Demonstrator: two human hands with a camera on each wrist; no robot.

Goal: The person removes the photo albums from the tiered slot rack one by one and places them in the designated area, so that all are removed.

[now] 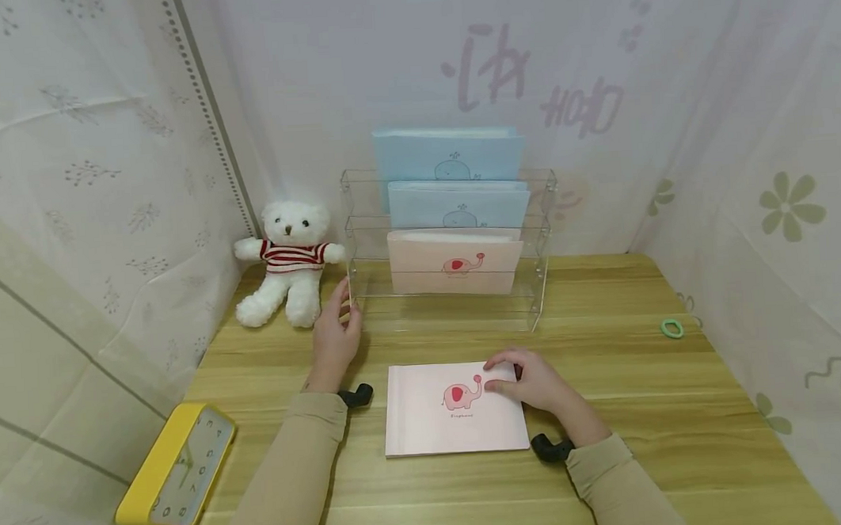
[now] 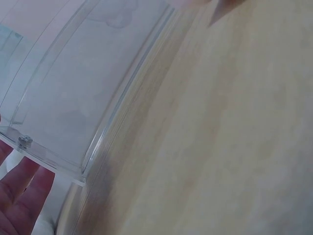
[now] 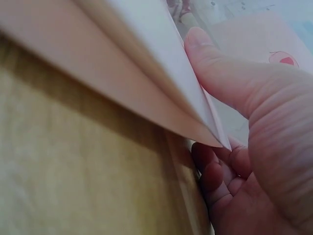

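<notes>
Right grip (image 1: 530,380) is pinched on the right edge of a pink elephant booklet (image 1: 425,425), sitting in front of a clear rack (image 1: 543,280) on the bench (image 1: 433,500). Left grip (image 1: 335,338) isn't closed, just rested against the rack's left side. Three booklets (image 1: 420,262) are already racked, so probably only this one's left to be slotted.

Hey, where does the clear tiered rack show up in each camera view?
Head: the clear tiered rack is near the centre.
Left wrist: upper left, cut off by the frame.
Right wrist: upper right, faint in the background.
Shared landmark: wood-grain tabletop, in all three.
</notes>
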